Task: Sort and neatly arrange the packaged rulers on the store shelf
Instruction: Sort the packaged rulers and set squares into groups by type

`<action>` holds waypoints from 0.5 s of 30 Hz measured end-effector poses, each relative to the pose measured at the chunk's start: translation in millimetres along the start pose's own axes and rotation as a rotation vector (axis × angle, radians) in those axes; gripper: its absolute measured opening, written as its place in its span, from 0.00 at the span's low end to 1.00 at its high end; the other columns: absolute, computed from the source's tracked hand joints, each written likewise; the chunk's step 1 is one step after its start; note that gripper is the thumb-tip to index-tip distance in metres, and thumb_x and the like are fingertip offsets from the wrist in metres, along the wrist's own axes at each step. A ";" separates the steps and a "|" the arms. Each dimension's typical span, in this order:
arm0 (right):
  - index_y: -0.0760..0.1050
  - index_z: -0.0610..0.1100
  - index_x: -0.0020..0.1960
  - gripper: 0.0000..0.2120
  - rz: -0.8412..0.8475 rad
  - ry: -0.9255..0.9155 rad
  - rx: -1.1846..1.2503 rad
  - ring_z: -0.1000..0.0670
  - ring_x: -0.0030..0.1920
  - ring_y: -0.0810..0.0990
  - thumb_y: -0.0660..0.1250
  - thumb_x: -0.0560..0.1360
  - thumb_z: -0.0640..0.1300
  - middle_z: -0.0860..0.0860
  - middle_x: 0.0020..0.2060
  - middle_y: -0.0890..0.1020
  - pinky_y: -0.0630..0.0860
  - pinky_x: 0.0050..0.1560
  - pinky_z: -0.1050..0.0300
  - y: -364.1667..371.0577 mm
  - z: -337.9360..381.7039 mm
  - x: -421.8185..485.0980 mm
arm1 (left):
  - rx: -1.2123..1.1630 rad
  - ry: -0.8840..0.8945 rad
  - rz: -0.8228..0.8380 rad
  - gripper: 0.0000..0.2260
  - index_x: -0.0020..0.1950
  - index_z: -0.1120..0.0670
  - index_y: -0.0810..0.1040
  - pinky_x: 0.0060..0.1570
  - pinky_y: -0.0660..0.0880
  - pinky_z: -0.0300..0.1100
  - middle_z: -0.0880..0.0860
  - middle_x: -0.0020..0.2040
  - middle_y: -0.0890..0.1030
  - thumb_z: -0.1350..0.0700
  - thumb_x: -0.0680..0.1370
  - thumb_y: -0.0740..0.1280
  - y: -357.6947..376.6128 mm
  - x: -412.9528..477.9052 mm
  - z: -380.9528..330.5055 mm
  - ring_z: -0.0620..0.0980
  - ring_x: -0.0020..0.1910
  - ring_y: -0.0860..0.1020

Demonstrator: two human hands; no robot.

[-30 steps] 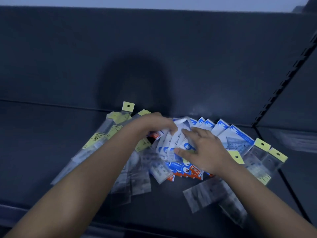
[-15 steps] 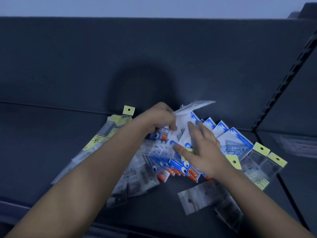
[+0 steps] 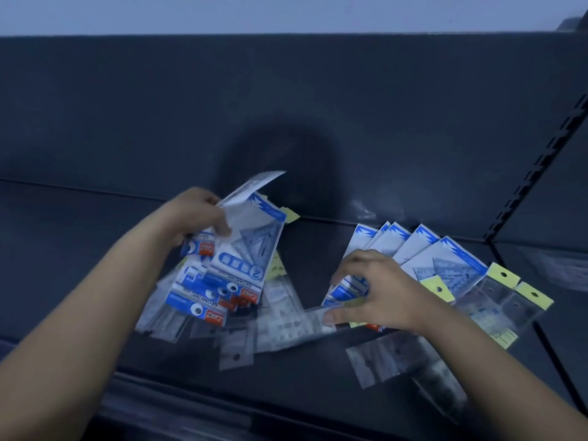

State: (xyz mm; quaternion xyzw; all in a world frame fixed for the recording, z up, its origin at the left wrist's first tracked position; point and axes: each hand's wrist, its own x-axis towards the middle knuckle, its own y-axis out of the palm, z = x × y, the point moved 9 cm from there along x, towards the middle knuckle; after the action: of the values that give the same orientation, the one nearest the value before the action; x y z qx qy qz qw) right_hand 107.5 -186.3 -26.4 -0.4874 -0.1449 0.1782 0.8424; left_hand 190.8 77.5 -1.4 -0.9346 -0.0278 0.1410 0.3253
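– Blue-and-white ruler packs (image 3: pixel 241 265), where?
– The left hand (image 3: pixel 197 218) grips that bunch, raised over the middle of the shelf (image 3: pixel 95 249). The right hand (image 3: pixel 375 291), fingers curled, pinches a second fan (image 3: pixel 426 249) nearer the right edge.

Both arms reach forward — hands apart.
Left hand (image 3: pixel 197 218) grips raised packets (image 3: pixel 254 249), thumb on top; right hand (image 3: pixel 378 291) pinches lower packets (image 3: pixel 346 289), fingers curled.

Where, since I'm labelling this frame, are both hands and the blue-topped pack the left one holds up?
left hand (image 3: pixel 195 219): head view, back of the hand.
right hand (image 3: pixel 381 291): head view, back of the hand.
blue-topped pack (image 3: pixel 254 246): head view, its clear window.
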 end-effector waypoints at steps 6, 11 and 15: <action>0.79 0.50 0.39 0.08 0.034 -0.049 0.062 0.54 0.48 0.76 0.75 0.68 0.53 0.54 0.42 0.78 0.69 0.58 0.54 12.0 16.0 12.4 | -0.305 -0.118 0.119 0.16 0.48 0.63 0.81 0.32 0.80 0.51 0.62 0.39 0.84 0.63 0.63 0.79 13.1 -8.5 34.8 0.60 0.34 0.84; 0.75 0.45 0.39 0.09 -0.050 0.024 0.197 0.53 0.41 0.75 0.72 0.72 0.48 0.53 0.39 0.77 0.71 0.45 0.60 6.5 17.5 20.2 | -0.309 -0.010 -0.055 0.13 0.47 0.59 0.78 0.25 0.77 0.43 0.59 0.38 0.83 0.65 0.66 0.77 -27.2 -1.3 27.2 0.52 0.28 0.82; 0.71 0.47 0.37 0.11 -0.292 0.119 0.222 0.55 0.32 0.73 0.70 0.74 0.48 0.52 0.32 0.78 0.69 0.35 0.63 -28.3 10.3 26.2 | -0.266 -0.039 -0.098 0.10 0.43 0.60 0.77 0.40 0.79 0.56 0.62 0.40 0.81 0.68 0.66 0.74 -66.0 7.3 52.0 0.58 0.36 0.81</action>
State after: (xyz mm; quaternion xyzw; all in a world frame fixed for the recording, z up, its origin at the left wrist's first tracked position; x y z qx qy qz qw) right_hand 131.1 -179.9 5.1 -0.3749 -0.1435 0.0401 0.9150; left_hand 185.7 161.8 -1.4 -0.9641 -0.0980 0.1383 0.2044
